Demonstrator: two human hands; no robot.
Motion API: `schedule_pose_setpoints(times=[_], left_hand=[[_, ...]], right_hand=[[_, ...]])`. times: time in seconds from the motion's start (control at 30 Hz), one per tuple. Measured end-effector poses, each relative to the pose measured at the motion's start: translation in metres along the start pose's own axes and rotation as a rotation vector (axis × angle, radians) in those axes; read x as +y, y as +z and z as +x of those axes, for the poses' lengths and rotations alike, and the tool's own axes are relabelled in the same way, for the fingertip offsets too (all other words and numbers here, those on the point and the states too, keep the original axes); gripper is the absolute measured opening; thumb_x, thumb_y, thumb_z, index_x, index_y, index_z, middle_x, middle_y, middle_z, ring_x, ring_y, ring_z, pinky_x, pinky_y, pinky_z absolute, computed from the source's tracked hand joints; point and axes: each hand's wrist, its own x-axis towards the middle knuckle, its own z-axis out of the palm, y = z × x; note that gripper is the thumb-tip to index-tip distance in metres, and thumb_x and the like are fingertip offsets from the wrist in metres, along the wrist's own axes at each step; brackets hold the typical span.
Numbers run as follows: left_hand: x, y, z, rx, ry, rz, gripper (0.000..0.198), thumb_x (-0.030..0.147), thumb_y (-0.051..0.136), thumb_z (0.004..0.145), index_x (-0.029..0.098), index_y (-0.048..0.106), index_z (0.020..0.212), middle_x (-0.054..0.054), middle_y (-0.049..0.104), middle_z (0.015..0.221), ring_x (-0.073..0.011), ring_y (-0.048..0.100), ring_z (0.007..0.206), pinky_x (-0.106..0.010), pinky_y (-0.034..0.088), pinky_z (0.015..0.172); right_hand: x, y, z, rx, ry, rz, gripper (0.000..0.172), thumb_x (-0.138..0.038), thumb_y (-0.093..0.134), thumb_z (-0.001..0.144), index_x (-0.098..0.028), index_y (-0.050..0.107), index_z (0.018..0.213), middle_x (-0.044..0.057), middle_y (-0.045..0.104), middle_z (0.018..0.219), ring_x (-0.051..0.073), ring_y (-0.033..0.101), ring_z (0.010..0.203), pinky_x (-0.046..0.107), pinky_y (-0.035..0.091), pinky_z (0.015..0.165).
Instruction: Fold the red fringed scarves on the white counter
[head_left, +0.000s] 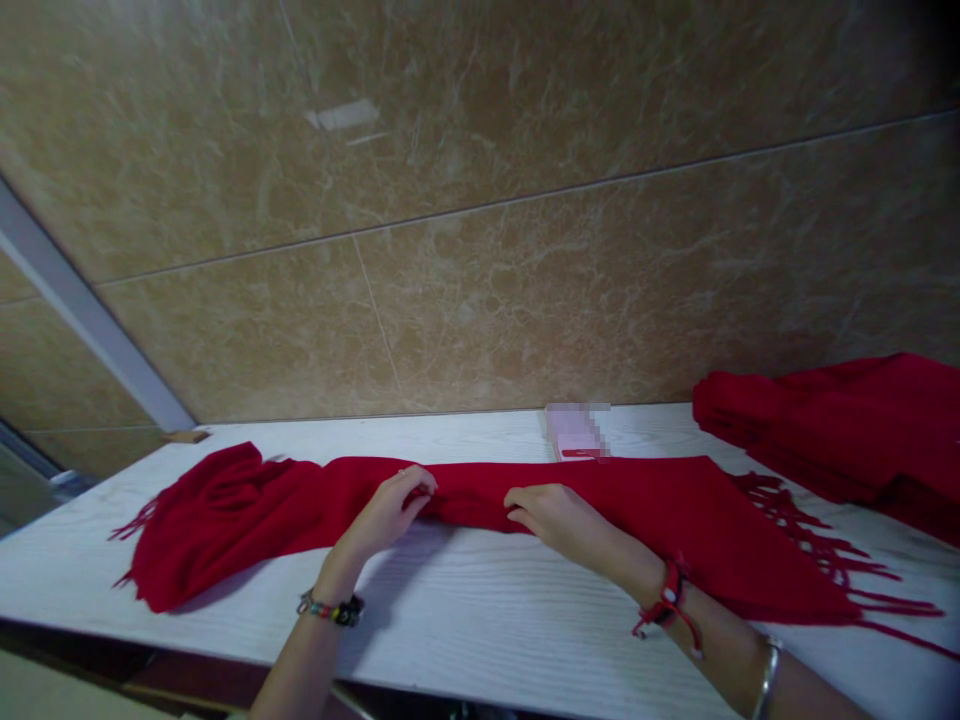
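A long red scarf [292,500] with fringed ends stretches across the white tabletop. Its left end lies bunched in loose folds, while the right end spreads out flat with the fringe fanned to the side. At the scarf's narrow middle, my left hand [394,505] has its fingers and thumb curled together on the cloth. A short way to the right, my right hand [555,515] pinches the same strip, thumb below the bent fingers. Between the hands the fabric is gathered into lengthwise folds. The exact grip of the fingertips is partly hidden.
Folded red cloth [832,430] is heaped at the back right. A small pinkish packet [576,432], partly blurred, lies behind the scarf against the tiled wall [480,300]. The white table [480,610] has its front edge near me, with a dark shelf space below.
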Motion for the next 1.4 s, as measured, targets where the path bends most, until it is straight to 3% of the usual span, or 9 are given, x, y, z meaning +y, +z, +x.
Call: schedule_pose_setpoints(times=[0.17,0.33,0.43,0.53,0.7,0.83,1.0,1.13,1.4], left_hand=[[-0.002,0.001,-0.011,-0.027,0.059,0.14,0.023,0.003,0.038,0.075,0.018,0.056,0.074,-0.004,0.054,0.098,-0.0136,0.051,0.091,-0.027,0.043,0.081],[0.007,0.0,-0.021,-0.12,0.04,0.195,0.021,0.023,0.054,0.076,0.02,0.056,0.097,-0.006,0.049,0.109,-0.0169,0.05,0.098,-0.031,0.042,0.087],[0.005,-0.002,-0.023,-0.126,0.008,0.206,0.012,0.021,0.057,0.074,0.019,0.057,0.086,-0.006,0.047,0.112,-0.0168,0.05,0.096,-0.031,0.043,0.085],[0.004,-0.007,-0.026,-0.11,0.001,0.23,0.002,0.018,0.054,0.075,0.018,0.055,0.073,-0.005,0.048,0.109,-0.0151,0.051,0.09,-0.029,0.044,0.081],[0.01,-0.014,-0.04,-0.135,0.058,0.347,0.01,0.017,0.046,0.081,0.019,0.054,0.077,-0.002,0.055,0.086,-0.0122,0.053,0.077,-0.023,0.043,0.071],[0.012,-0.008,-0.054,-0.198,0.099,0.509,0.013,0.017,0.043,0.082,0.019,0.055,0.079,-0.002,0.058,0.076,-0.0125,0.054,0.068,-0.022,0.043,0.064],[0.012,0.002,-0.057,-0.18,0.105,0.53,0.019,0.017,0.046,0.08,0.02,0.054,0.097,-0.005,0.059,0.091,-0.0156,0.056,0.079,-0.025,0.046,0.069],[0.008,0.007,-0.049,-0.186,0.129,0.539,0.014,0.017,0.049,0.08,0.02,0.057,0.091,-0.005,0.059,0.09,-0.0162,0.056,0.079,-0.026,0.046,0.069],[-0.013,0.015,-0.04,-0.013,0.132,0.309,0.016,0.021,0.046,0.084,0.017,0.06,0.091,-0.004,0.062,0.084,-0.0138,0.057,0.077,-0.026,0.047,0.071]], right_hand=[[-0.004,-0.001,-0.002,-0.018,-0.016,-0.001,0.013,-0.019,0.045,0.084,-0.017,0.058,0.082,0.005,0.066,0.078,0.015,0.06,0.07,0.022,0.037,0.058],[-0.001,0.003,-0.002,0.022,-0.047,0.002,0.011,-0.018,0.047,0.083,-0.017,0.058,0.082,0.003,0.065,0.078,0.015,0.059,0.07,0.022,0.036,0.058],[0.001,0.004,-0.002,0.035,-0.057,0.013,0.011,-0.018,0.047,0.083,-0.018,0.058,0.081,0.003,0.065,0.078,0.014,0.059,0.07,0.022,0.036,0.058],[-0.001,0.002,-0.003,0.017,-0.076,0.013,0.012,-0.017,0.047,0.083,-0.018,0.058,0.081,0.003,0.065,0.078,0.014,0.059,0.07,0.022,0.036,0.058],[-0.008,-0.006,-0.007,-0.041,-0.173,0.002,0.012,-0.018,0.048,0.082,-0.018,0.06,0.082,0.003,0.065,0.084,0.014,0.058,0.076,0.022,0.037,0.064],[-0.013,-0.006,-0.01,-0.056,-0.255,-0.015,0.012,-0.018,0.048,0.082,-0.018,0.059,0.086,0.004,0.063,0.085,0.015,0.056,0.079,0.023,0.037,0.067],[-0.014,0.005,-0.009,-0.017,-0.277,-0.118,0.01,-0.016,0.049,0.081,-0.017,0.058,0.084,0.004,0.061,0.083,0.015,0.054,0.078,0.024,0.037,0.066],[-0.01,0.01,-0.007,0.0,-0.227,-0.113,0.011,-0.016,0.047,0.083,-0.017,0.058,0.081,0.004,0.06,0.081,0.015,0.055,0.076,0.024,0.037,0.064],[-0.015,0.013,-0.003,0.035,-0.114,-0.118,0.013,-0.021,0.053,0.08,-0.016,0.059,0.09,0.006,0.062,0.09,0.018,0.056,0.083,0.027,0.041,0.072]])
